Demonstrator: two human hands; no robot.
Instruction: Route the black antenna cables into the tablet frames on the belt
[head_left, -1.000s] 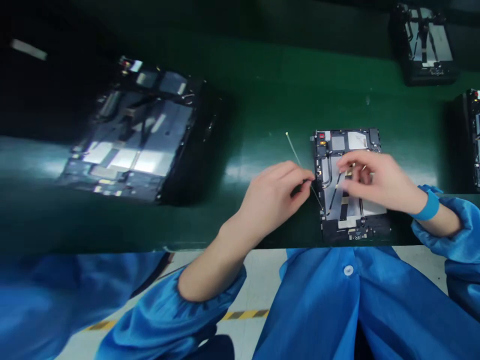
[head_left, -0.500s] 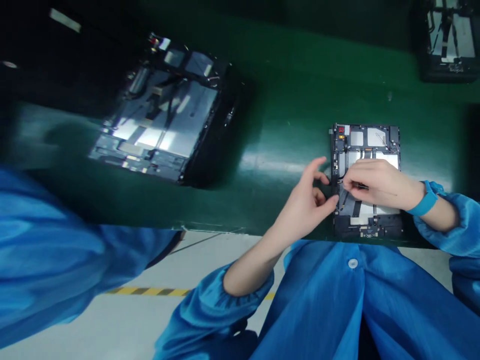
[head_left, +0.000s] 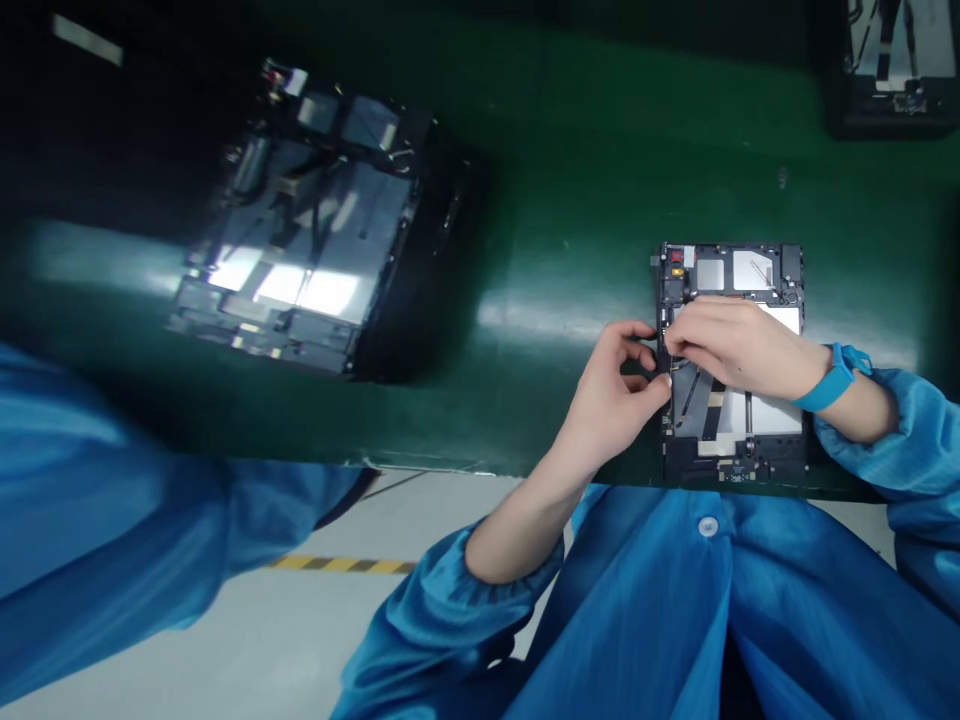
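A dark tablet chassis [head_left: 731, 455] with silver panels and small circuit boards lies on the green bench at the right. My left hand [head_left: 615, 380] is curled at its left edge, fingertips pinched on a thin cable [head_left: 679, 367]. Most of that cable is hidden by my fingers. My right hand [head_left: 739, 345], with a blue wristband [head_left: 832, 385], lies over the chassis's upper middle. Its fingertips meet my left hand at the same edge, and whatever they touch is hidden.
A second chassis [head_left: 300, 220] lies on the bench at the left, and a third [head_left: 892, 70] sits at the top right. A blue sleeve [head_left: 112, 500] fills the lower left. Below the bench's front edge [head_left: 442, 467] is a pale floor with a yellow-and-black stripe [head_left: 341, 565].
My hands have closed together at the chassis's left edge. The long cable no longer sticks out over the bench. The view has shifted, with the chassis now higher and further left.
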